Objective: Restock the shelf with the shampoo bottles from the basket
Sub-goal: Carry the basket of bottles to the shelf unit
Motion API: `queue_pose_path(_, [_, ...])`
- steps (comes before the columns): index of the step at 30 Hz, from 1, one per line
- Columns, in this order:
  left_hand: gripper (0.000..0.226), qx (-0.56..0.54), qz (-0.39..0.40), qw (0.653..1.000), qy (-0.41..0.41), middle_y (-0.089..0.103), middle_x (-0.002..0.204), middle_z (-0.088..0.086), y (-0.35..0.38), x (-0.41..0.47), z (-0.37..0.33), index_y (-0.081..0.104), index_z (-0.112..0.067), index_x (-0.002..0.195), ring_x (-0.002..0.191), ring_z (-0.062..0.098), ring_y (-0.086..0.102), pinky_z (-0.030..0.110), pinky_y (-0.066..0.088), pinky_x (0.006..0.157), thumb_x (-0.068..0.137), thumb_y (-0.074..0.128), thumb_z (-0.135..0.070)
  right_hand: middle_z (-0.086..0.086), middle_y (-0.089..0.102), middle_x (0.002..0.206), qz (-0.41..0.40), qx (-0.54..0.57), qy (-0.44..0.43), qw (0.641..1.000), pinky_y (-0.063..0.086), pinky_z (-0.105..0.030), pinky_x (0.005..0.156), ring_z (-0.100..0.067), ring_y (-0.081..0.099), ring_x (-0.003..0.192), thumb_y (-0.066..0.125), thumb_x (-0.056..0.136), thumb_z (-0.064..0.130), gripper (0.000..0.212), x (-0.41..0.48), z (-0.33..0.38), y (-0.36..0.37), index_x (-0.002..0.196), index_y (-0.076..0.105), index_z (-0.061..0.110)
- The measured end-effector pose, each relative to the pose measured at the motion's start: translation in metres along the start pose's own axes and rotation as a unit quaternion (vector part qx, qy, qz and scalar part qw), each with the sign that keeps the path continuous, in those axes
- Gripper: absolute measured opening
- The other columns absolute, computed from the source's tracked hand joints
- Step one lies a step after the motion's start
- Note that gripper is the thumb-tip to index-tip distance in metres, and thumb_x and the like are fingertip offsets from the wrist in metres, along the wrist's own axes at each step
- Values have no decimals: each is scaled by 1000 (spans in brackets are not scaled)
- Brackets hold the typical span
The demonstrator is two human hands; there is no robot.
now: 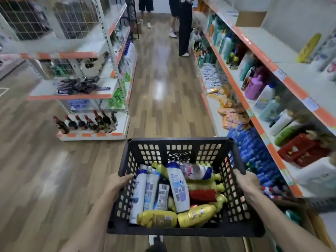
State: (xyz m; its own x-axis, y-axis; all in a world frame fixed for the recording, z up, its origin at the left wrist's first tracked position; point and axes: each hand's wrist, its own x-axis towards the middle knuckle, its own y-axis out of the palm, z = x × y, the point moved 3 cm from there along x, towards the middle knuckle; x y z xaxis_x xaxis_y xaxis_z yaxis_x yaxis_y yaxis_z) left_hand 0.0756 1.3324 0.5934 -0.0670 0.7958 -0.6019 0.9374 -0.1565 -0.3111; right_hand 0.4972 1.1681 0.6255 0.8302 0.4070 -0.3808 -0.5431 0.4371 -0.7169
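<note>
I hold a black perforated plastic basket (179,142) in front of me above the wooden floor. My left hand (118,184) grips its left rim and my right hand (246,180) grips its right rim. Inside lie several shampoo bottles: white ones (177,186) with blue labels, yellow ones (157,218) along the near side, and a red one (202,195). The shelf (254,113) with orange edge strips runs along the right, stocked with bottles on its middle levels; its upper level (269,44) is mostly bare.
A free-standing white shelf unit (87,95) with dark bottles on its bottom level stands at the left. The aisle (163,84) runs between the two shelves. Two people (183,26) stand at its far end. A red basket (301,150) sits on the right shelf.
</note>
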Motion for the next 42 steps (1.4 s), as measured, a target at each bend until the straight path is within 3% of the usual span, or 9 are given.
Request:
queue_pose_path(6, [37,48,16,999,-9,62,63,8,6,104,-96,65,1,99,49,20,54,26,45,52,76,79,-24,-10,59,65,-4,15,34,999,32,-29,50,-25,53,61,55,94,36,36,63,79,34,77,66,7])
queue_pose_path(12, [26,69,39,997,2,64,65,14,39,218,-186,65,-1,91,55,22,53,32,47,57,78,77,-20,-14,63,71,-31,22,65,997,45,-37,62,-35,62,74,57,89,40,38,149,147,77,70,61,9])
queue_pose_path(17, [32,91,49,995,3,60,60,10,74,313,-256,68,3,92,45,18,47,25,42,49,79,76,-25,-19,69,85,-25,31,87,995,48,-38,69,-38,63,84,58,88,41,37,235,212,109,83,68,6])
queue_pose_path(23, [33,98,62,993,14,67,75,9,102,399,-358,67,1,101,53,19,59,24,46,47,80,76,-23,-19,66,85,-35,54,100,993,38,-33,65,-34,61,82,57,91,40,37,318,301,127,91,68,5])
queue_pose_path(26, [29,116,72,990,30,67,67,8,115,443,-411,69,2,96,42,15,57,21,45,37,80,77,-20,-20,65,87,-48,65,100,992,37,-33,64,-35,61,85,55,93,38,37,351,342,135,89,67,3])
queue_pose_path(30, [35,164,112,979,44,67,71,10,146,512,-473,68,0,101,44,15,52,23,45,44,76,79,-22,-14,63,73,-89,97,130,983,36,-32,56,-32,61,73,56,93,37,35,380,374,150,68,57,13])
queue_pose_path(35, [35,250,189,944,103,69,80,14,216,579,-548,67,-1,99,59,24,58,29,47,57,76,80,-24,-12,61,74,-150,163,230,948,36,-32,57,-32,63,75,56,94,36,29,385,366,181,75,52,15])
queue_pose_path(38, [32,313,222,911,149,66,76,16,266,593,-581,67,1,94,60,25,57,30,46,59,76,80,-22,-9,59,64,-179,222,293,913,42,-33,57,-29,60,63,56,94,38,30,368,347,195,72,54,17])
queue_pose_path(42, [26,388,294,854,184,69,80,19,349,591,-604,67,0,91,71,32,65,43,54,70,77,79,-18,-14,69,76,-224,253,377,862,53,-37,65,-34,69,75,56,90,47,30,338,315,197,79,62,19])
